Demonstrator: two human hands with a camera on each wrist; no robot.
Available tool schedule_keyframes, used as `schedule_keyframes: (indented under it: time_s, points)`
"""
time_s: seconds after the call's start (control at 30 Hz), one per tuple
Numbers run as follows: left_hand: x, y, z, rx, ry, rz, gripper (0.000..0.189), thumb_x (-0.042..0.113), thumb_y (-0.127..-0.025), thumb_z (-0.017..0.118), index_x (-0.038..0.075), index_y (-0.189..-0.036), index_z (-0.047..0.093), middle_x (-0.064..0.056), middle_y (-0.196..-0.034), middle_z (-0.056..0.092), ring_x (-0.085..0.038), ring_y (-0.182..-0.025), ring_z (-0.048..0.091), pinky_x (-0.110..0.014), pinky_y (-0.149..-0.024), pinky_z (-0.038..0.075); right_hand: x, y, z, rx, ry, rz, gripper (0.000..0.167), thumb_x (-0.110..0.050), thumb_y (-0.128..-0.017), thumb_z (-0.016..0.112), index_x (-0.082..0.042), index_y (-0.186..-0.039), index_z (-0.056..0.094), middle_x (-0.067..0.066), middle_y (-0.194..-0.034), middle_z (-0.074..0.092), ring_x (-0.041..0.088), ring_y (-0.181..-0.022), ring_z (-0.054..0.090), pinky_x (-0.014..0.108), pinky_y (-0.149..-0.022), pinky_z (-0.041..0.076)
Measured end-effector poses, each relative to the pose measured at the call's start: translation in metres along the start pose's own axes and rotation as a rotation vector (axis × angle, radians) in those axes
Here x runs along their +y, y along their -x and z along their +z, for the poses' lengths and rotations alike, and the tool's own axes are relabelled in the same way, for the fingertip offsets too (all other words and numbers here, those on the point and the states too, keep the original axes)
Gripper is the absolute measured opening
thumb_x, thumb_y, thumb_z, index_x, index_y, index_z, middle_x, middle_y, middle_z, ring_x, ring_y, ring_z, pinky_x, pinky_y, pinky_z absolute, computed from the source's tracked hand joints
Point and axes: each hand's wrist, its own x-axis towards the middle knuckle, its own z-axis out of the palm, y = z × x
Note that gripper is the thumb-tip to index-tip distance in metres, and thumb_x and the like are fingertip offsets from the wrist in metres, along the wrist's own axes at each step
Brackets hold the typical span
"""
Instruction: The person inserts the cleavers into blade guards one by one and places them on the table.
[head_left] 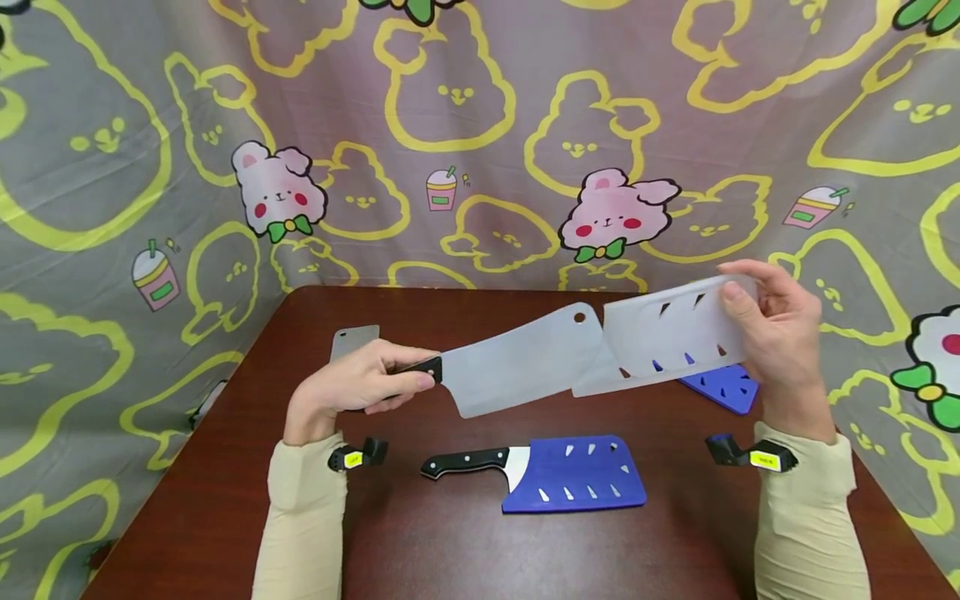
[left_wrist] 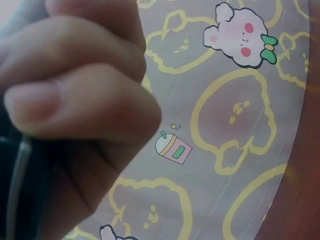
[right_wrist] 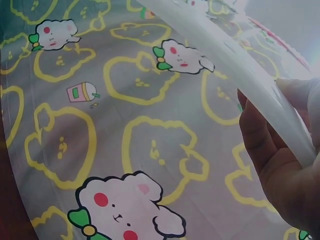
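My left hand (head_left: 367, 375) grips the black handle (head_left: 427, 369) of a cleaver (head_left: 525, 362), its broad steel blade raised above the table and pointing right. A white slotted blade cover (head_left: 667, 337) is pinched at its far end between the thumb and fingers of my right hand (head_left: 783, 321). The blade's holed end meets the mouth of the cover; whether any of it is inside I cannot tell. Curled fingers (left_wrist: 95, 95) fill the left wrist view. In the right wrist view, the white cover (right_wrist: 240, 80) runs edge-on into the hand.
On the table (head_left: 450, 550), nearer me, lies a black-handled cleaver in a blue slotted cover (head_left: 577, 475). Another blue cover (head_left: 723, 387) lies behind the white one. A further metal blade (head_left: 356, 339) shows partly behind my left hand. A patterned curtain (head_left: 480, 233) surrounds the table.
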Motion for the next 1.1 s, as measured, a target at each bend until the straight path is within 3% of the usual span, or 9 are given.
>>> schedule_keyframes:
  time_s: [0.1, 0.27, 0.5, 0.6, 0.73, 0.97, 1.1]
  points:
    - [0.001, -0.002, 0.002, -0.063, 0.005, 0.010, 0.011, 0.021, -0.097, 0.062, 0.020, -0.107, 0.067, -0.005, -0.053, 0.044, -0.015, -0.037, 0.040, -0.027, -0.036, 0.034, -0.002, 0.002, 0.000, 0.002, 0.022, 0.022, 0.024, 0.014, -0.088, 0.058, 0.017, -0.111, 0.061, 0.005, -0.074, 0.068, 0.011, -0.066, 0.069, 0.019, -0.057, 0.055]
    - [0.003, -0.001, 0.003, -0.099, 0.007, 0.020, 0.009, 0.020, -0.097, 0.063, 0.020, -0.105, 0.066, -0.006, -0.052, 0.044, -0.014, -0.036, 0.039, -0.026, -0.035, 0.034, -0.004, 0.002, 0.001, -0.018, 0.063, 0.021, 0.023, 0.014, -0.087, 0.058, 0.017, -0.110, 0.062, 0.003, -0.072, 0.069, 0.009, -0.063, 0.068, 0.017, -0.054, 0.054]
    - [0.008, 0.000, 0.004, -0.065, -0.017, 0.006, 0.012, 0.021, -0.097, 0.063, 0.020, -0.108, 0.067, -0.005, -0.053, 0.046, -0.014, -0.036, 0.040, -0.027, -0.035, 0.036, -0.001, 0.004, 0.004, 0.004, 0.000, 0.022, 0.023, 0.014, -0.088, 0.057, 0.016, -0.110, 0.063, 0.005, -0.072, 0.069, 0.010, -0.063, 0.068, 0.018, -0.053, 0.054]
    - [0.010, -0.004, 0.009, -0.062, -0.030, -0.002, 0.007, 0.025, -0.098, 0.061, 0.020, -0.100, 0.066, -0.004, -0.054, 0.046, -0.016, -0.035, 0.040, -0.028, -0.035, 0.035, 0.003, 0.006, 0.012, -0.071, 0.022, 0.034, 0.024, 0.014, -0.089, 0.056, 0.015, -0.112, 0.062, 0.004, -0.076, 0.071, 0.009, -0.067, 0.071, 0.018, -0.057, 0.055]
    - [0.011, -0.016, 0.018, -0.040, -0.072, -0.022, 0.014, 0.032, -0.099, 0.059, 0.022, -0.089, 0.063, -0.001, -0.055, 0.045, -0.015, -0.036, 0.039, -0.027, -0.038, 0.035, 0.008, 0.009, 0.025, -0.157, 0.091, 0.078, 0.025, 0.013, -0.090, 0.054, 0.013, -0.114, 0.061, 0.002, -0.079, 0.072, 0.010, -0.071, 0.072, 0.019, -0.062, 0.056]
    - [0.015, -0.025, 0.028, 0.005, -0.079, -0.012, 0.019, 0.031, -0.100, 0.058, 0.022, -0.083, 0.058, -0.001, -0.056, 0.045, -0.018, -0.036, 0.039, -0.029, -0.037, 0.035, 0.010, 0.014, 0.036, -0.079, 0.075, 0.095, 0.024, 0.012, -0.091, 0.055, 0.011, -0.113, 0.063, 0.000, -0.075, 0.069, 0.008, -0.067, 0.068, 0.017, -0.057, 0.054]
    - [0.020, -0.036, 0.039, 0.029, -0.064, -0.009, 0.012, 0.037, -0.100, 0.056, 0.028, -0.099, 0.063, -0.001, -0.056, 0.046, -0.019, -0.036, 0.038, -0.029, -0.037, 0.036, 0.016, 0.018, 0.055, -0.087, 0.122, 0.188, 0.021, 0.005, -0.094, 0.057, 0.007, -0.114, 0.063, -0.001, -0.083, 0.067, 0.008, -0.067, 0.068, 0.021, -0.054, 0.055]
